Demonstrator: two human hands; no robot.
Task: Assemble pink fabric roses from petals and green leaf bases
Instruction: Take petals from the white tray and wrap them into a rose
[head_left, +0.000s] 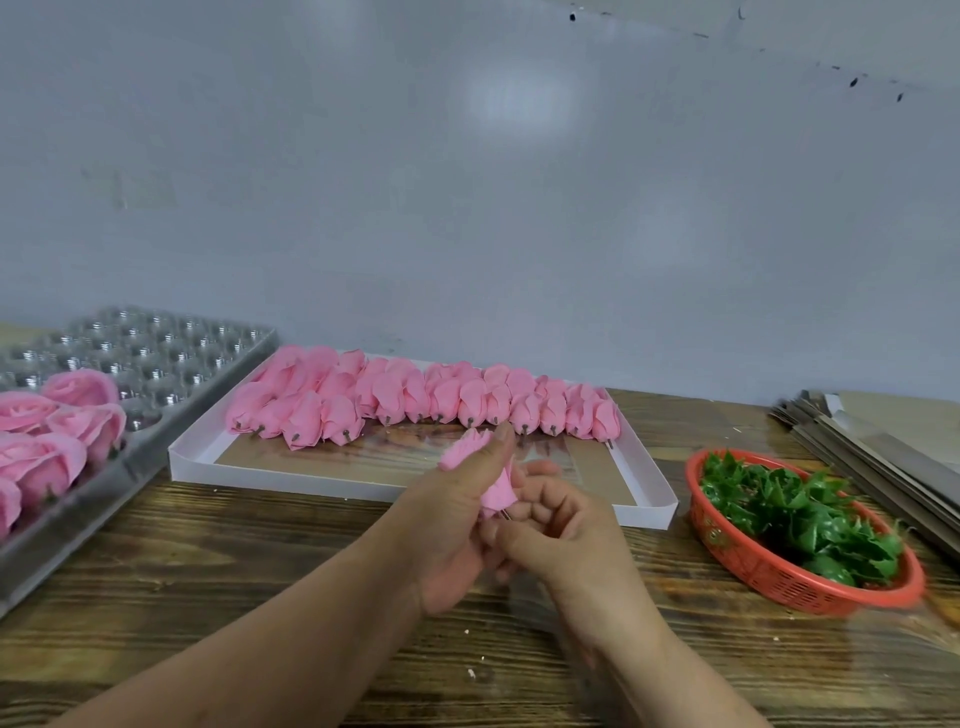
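**Bud in hand, leaf bases waiting at three o'clock**

Here, nearest the camera, both hands are meeting over the wooden table (260, 561). The left hand (457, 514) is gripping a pink rose bud (496, 491), thumb pressed along its petals, while the right hand (566, 525) is curling its fingers around the lower end, where a thin stem pin is just showing. The bud's long axis is running from about eleven o'clock at the petal tip to five o'clock at the pin, so the pin end is pointing toward the right hand.

The red basket (779, 582) of green leaf bases (800, 514) is lying at three o'clock from the hands, nearer the right hand, which likely makes that hand the one to fetch a base.

Farther off, at twelve o'clock, the white tray (363, 480) is holding rows of unfinished buds (415, 397), pins facing the person. At nine to ten o'clock, finished roses (57, 431) are sitting in a clear moulded tray (171, 358).
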